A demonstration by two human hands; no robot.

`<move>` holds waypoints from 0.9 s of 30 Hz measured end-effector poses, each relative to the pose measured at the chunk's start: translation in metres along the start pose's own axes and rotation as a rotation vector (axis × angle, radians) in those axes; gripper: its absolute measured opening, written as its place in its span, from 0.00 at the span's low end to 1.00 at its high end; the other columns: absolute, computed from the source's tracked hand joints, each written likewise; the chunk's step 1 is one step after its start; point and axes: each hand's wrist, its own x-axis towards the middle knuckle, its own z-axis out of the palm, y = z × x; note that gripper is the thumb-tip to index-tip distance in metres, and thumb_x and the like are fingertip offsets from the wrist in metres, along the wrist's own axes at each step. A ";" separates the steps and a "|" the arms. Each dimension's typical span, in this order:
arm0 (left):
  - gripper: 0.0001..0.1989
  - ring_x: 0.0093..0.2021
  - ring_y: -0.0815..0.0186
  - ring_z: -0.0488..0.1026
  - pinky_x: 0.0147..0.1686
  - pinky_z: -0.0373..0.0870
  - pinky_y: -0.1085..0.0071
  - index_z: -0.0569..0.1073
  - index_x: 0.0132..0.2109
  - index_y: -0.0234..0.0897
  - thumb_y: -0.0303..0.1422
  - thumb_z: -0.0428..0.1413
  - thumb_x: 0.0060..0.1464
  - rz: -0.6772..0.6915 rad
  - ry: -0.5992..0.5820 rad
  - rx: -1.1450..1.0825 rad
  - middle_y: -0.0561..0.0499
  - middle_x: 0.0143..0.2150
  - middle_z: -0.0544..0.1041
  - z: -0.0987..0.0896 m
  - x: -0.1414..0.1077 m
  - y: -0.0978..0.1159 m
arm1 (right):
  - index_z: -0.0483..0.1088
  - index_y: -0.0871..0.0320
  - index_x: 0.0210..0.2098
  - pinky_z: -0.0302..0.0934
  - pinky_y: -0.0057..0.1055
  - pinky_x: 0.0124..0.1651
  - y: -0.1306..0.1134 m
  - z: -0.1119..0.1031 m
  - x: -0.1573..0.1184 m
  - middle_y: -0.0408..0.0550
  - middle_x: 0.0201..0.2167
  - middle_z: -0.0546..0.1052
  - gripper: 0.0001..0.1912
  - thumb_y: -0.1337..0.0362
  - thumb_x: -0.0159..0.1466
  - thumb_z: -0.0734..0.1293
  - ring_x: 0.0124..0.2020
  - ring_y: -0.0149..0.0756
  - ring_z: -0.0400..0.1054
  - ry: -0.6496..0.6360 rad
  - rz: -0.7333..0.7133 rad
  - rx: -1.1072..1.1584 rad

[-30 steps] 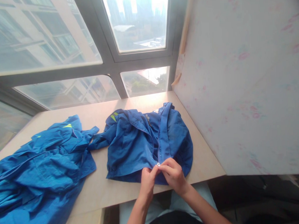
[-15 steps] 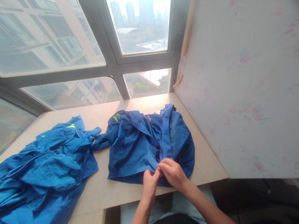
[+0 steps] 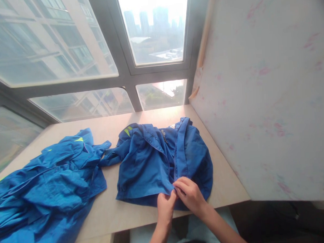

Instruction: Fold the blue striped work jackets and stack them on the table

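A blue jacket (image 3: 145, 168) lies spread on the wooden tabletop, its front parted down the middle and a yellow-green mark on one shoulder. At the bottom of the front opening, my left hand (image 3: 165, 205) pinches the hem edge between thumb and fingers. Right against it, my right hand (image 3: 189, 195) is closed on the jacket's other front edge, its fingertips meeting those of the left. The zipper end between the fingertips is hidden by the fingers.
A second blue garment (image 3: 54, 187) with yellow-green marks lies crumpled on the left of the tabletop (image 3: 123, 218). Window frames (image 3: 159, 69) rise behind the table. A pale flower-patterned panel (image 3: 271, 106) stands along the right side.
The whole view has shifted slightly, so everything sits a little lower. Both hands stay pinched together at the jacket's hem, with barely any change in grip.
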 end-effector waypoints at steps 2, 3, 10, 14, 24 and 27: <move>0.19 0.26 0.61 0.73 0.29 0.69 0.71 0.77 0.25 0.31 0.45 0.65 0.45 0.024 -0.029 0.036 0.46 0.23 0.77 -0.001 0.000 0.004 | 0.74 0.55 0.41 0.70 0.31 0.42 -0.001 0.002 0.000 0.49 0.36 0.77 0.11 0.74 0.67 0.62 0.38 0.36 0.73 0.018 0.009 -0.024; 0.19 0.26 0.62 0.72 0.29 0.68 0.71 0.77 0.25 0.31 0.45 0.65 0.45 0.030 -0.036 0.048 0.46 0.23 0.77 -0.002 0.000 0.005 | 0.74 0.55 0.41 0.70 0.31 0.42 -0.001 0.003 0.000 0.49 0.36 0.77 0.12 0.74 0.66 0.62 0.38 0.37 0.73 0.021 0.011 -0.040; 0.19 0.21 0.65 0.66 0.23 0.63 0.72 0.72 0.17 0.34 0.43 0.67 0.40 0.040 0.019 0.085 0.51 0.16 0.69 -0.004 0.002 0.013 | 0.73 0.55 0.37 0.66 0.30 0.40 -0.004 0.007 -0.002 0.47 0.32 0.75 0.10 0.72 0.68 0.61 0.35 0.35 0.70 -0.017 0.007 -0.144; 0.19 0.21 0.66 0.66 0.24 0.64 0.71 0.70 0.18 0.34 0.43 0.66 0.41 0.030 -0.013 0.077 0.52 0.17 0.69 -0.008 0.005 0.010 | 0.72 0.55 0.35 0.64 0.29 0.37 -0.007 0.009 0.001 0.46 0.29 0.73 0.10 0.71 0.69 0.61 0.32 0.34 0.69 0.015 0.028 -0.163; 0.23 0.33 0.61 0.78 0.38 0.76 0.66 0.68 0.29 0.36 0.47 0.70 0.41 -0.201 0.052 -0.464 0.48 0.28 0.78 0.010 -0.012 -0.009 | 0.75 0.55 0.37 0.68 0.26 0.35 -0.008 0.003 0.008 0.44 0.31 0.78 0.10 0.75 0.61 0.66 0.31 0.32 0.73 -0.032 0.155 0.133; 0.24 0.29 0.61 0.77 0.36 0.76 0.66 0.70 0.28 0.35 0.50 0.69 0.40 -0.176 0.046 -0.328 0.49 0.25 0.76 0.009 -0.012 -0.007 | 0.75 0.56 0.36 0.68 0.26 0.34 -0.006 -0.001 0.006 0.45 0.31 0.78 0.09 0.74 0.62 0.66 0.31 0.32 0.74 -0.032 0.172 0.187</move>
